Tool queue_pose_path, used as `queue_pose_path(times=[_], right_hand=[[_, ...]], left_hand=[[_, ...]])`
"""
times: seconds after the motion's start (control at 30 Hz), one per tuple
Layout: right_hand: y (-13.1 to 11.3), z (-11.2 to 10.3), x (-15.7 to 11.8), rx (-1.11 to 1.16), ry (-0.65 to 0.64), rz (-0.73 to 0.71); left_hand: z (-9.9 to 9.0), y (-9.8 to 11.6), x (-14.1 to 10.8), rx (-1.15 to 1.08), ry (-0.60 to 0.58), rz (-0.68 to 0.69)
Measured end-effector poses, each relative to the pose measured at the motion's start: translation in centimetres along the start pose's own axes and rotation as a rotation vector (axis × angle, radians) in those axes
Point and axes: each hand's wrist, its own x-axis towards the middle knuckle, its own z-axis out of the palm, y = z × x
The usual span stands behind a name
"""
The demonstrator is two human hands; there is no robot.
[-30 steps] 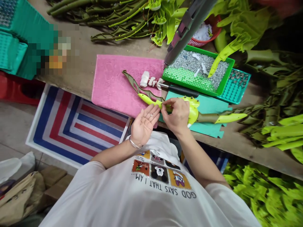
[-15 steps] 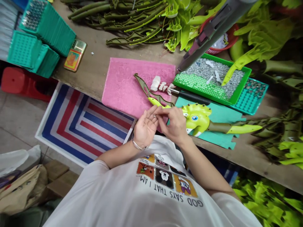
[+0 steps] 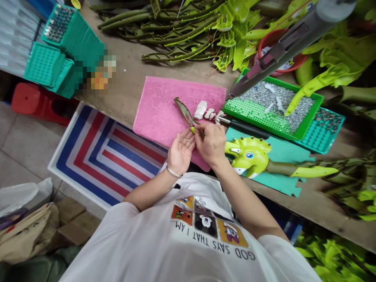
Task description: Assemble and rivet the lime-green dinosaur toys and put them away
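Note:
My left hand (image 3: 179, 155) lies palm up with fingers outstretched, and small shiny metal pieces (image 3: 188, 140), apparently screws, rest on it. Beside it, my right hand (image 3: 214, 144) has curled fingers pressed together over the near end of an olive-green curved plastic piece (image 3: 184, 111). What its fingertips pinch is hidden. A lime plastic end (image 3: 192, 129) shows by those fingertips. Under the piece lies a pink towel (image 3: 155, 102). To the right, a lime dinosaur head (image 3: 253, 155) with a blue eye rests on a teal foam mat (image 3: 282, 182).
A black-handled tool (image 3: 246, 126) with white wrapping (image 3: 201, 110) lies behind my right hand. A green basket (image 3: 302, 135) holds many small metal pieces. A grey pole-like tool (image 3: 270, 51) slants above it. Olive parts (image 3: 176, 37) and teal trays (image 3: 85, 43) line the back.
My right hand has moved away from my left palm, onto the near end of the olive-green piece. My left hand stays palm up. The whole view has shifted slightly.

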Motion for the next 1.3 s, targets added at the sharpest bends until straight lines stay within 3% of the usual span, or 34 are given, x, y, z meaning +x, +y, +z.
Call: queue_pose_path(times=[0.17, 0.37, 0.6, 0.97, 1.1, 1.2, 1.3], right_hand=[[-0.2, -0.9, -0.3, 0.067, -0.062, -0.024], [-2.3, -3.4, -0.4, 0.212, -0.059, -0.065], [-2.8, -6.0, -1.2, 0.101, 0.016, -0.068], [1.2, -12.2, -6.1, 0.062, 0.187, 0.113], [4.0, -14.1, -8.5, 0.101, 0.372, 0.346], [7.2, -15.3, -10.1, -0.061, 0.555, 0.531], [9.7, -15.5, -11.5, -0.208, 0.533, 0.603]], left_hand=[[-0.4, 0.2, -0.3, -0.005, 0.007, 0.008], [-0.5, 0.5, -2.3, 0.034, -0.037, 0.118], [1.8, -0.9, -4.1, 0.118, -0.153, -0.007], [4.8, -7.5, -4.4, 0.321, -0.244, -0.315], [5.1, -8.9, -4.6, 0.394, -0.279, -0.327], [5.4, -9.4, -4.6, 0.429, -0.302, -0.316], [5.8, -9.8, -4.6, 0.438, -0.281, -0.351]])
